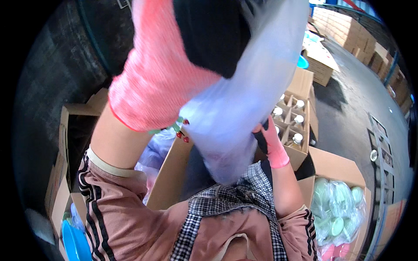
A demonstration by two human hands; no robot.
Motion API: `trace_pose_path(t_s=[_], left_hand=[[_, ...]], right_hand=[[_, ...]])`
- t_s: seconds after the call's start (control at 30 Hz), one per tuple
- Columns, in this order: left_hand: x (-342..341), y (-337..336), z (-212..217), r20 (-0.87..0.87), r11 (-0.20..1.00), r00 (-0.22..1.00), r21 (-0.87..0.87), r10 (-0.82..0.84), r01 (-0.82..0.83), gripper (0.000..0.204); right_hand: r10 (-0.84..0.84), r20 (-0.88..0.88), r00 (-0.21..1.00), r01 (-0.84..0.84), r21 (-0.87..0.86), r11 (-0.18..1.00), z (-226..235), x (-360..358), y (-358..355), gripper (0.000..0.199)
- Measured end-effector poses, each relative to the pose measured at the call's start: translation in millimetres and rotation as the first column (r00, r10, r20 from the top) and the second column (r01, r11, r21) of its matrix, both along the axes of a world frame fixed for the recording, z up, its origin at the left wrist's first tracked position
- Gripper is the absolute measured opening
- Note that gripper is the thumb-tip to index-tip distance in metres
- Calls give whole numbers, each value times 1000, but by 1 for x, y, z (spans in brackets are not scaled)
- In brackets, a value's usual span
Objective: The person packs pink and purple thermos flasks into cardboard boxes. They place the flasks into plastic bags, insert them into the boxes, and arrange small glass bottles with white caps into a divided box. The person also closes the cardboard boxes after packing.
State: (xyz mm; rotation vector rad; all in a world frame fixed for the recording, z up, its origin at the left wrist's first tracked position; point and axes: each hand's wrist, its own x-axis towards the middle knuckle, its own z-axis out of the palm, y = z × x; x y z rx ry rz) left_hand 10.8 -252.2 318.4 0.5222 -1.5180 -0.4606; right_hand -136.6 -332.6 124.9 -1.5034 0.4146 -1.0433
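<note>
A large translucent, lilac-tinted plastic bag (261, 82) hangs in front of me, partly smeared by motion. My left hand (174, 52), in a pink glove with a black coating, is raised high against the bag's left side. Its fingers are blurred or beyond the upper edge, so their grip is hidden. A bracelet with green and red beads (178, 128) shows just below that glove. Lower on the right, my right hand (271, 141), in a matching glove, pinches the side of the bag. I cannot make out what, if anything, the bag holds.
Right of the bag, a divided carton (310, 108) holds several white-capped bottles. Another carton (335, 163) contains wrapped pale-green and pink items. On my left are a carton (167, 174) with lilac plastic and a blue basin (74, 239). A metal frame (385, 163) lies far right.
</note>
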Motion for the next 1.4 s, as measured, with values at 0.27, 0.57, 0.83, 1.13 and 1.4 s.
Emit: trace_pose_path(t_s=[0.27,0.57,0.83,1.13,1.4], left_hand=[[-26,15,-74,-285,841,874,274,-393,467,16],[-18,85,-95,713,994,693,53,-104,95,37],[139,70,-186,-269,755,711,117,650,-646,54],[54,43,-345,1,634,990,768,142,-91,50],[22,64,-428,381,683,898,718,-221,-137,75]], right_hand=[[-277,-365,889,147,-344,927,-175,-38,22,71],[-363,-536,762,62,-497,866,-235,-69,37,69],[-273,-405,873,167,-277,946,-201,-51,70,66],[68,358,931,-172,268,948,-97,-38,14,76],[-41,453,891,-334,714,616,-107,-51,-12,61]])
